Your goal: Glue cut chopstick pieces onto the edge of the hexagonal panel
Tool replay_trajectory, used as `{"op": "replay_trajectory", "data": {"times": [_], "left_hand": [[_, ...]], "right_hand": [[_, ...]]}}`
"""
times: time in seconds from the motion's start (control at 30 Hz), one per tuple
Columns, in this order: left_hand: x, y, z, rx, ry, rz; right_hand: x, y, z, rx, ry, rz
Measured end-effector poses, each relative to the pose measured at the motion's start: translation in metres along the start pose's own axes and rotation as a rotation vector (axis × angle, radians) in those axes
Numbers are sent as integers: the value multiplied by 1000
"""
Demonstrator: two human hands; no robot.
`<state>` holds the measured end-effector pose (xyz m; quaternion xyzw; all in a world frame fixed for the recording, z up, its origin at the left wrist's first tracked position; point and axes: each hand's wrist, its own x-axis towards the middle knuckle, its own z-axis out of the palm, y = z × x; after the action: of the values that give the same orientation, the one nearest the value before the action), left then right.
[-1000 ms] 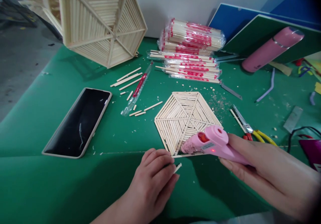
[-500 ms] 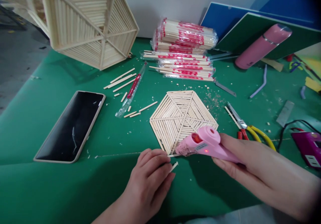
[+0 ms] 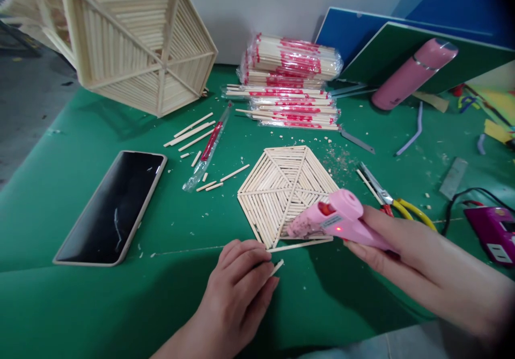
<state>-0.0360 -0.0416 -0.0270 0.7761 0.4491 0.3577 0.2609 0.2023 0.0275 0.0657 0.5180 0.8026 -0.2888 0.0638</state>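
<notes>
My right hand [image 3: 396,235] is wrapped round a pink hot glue gun [image 3: 341,217] with a lit red light. Its nozzle end is over the lower edge of a hexagonal panel [image 3: 277,198] made of thin wooden sticks. My left hand [image 3: 241,289] is closed just below the panel's lower left corner. A short wooden stick [image 3: 277,266] pokes out between its thumb and fingers. At the fingertips lies the end of a longer stick [image 3: 303,245], which runs along the panel's near edge.
A phone [image 3: 112,206] lies at left, with loose stick pieces [image 3: 193,131] beyond it. Wrapped chopsticks [image 3: 292,69] are piled behind. A larger stick-built hexagonal piece [image 3: 148,48] stands back left. Yellow-handled pliers [image 3: 396,203], a pink bottle [image 3: 414,74] and a purple power socket [image 3: 493,235] are at right.
The glue gun has moved right and slightly up along the panel's lower edge, uncovering the longer stick. My left hand stays nearly still. The view has shifted slightly.
</notes>
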Motion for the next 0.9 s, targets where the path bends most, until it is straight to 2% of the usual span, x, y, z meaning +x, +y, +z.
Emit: {"op": "replay_trajectory", "data": {"times": [0.13, 0.23, 0.33, 0.47, 0.7, 0.8, 0.9], "left_hand": [[1, -1, 1, 14, 13, 3], [1, -1, 2, 18, 15, 9], [0, -1, 1, 9, 12, 23], [1, -1, 2, 2, 10, 21], [0, -1, 1, 8, 1, 37], [-1, 0, 0, 18, -4, 34], [0, 1, -1, 30, 7, 16]], "right_hand": [[-10, 14, 0, 112, 191, 157], [-21, 27, 10, 190, 295, 201], [-30, 33, 27, 273, 258, 146], [-31, 25, 44, 370, 173, 74], [-21, 7, 46, 469, 52, 80], [-25, 16, 47, 465, 66, 118], [-36, 32, 48, 455, 133, 151]]}}
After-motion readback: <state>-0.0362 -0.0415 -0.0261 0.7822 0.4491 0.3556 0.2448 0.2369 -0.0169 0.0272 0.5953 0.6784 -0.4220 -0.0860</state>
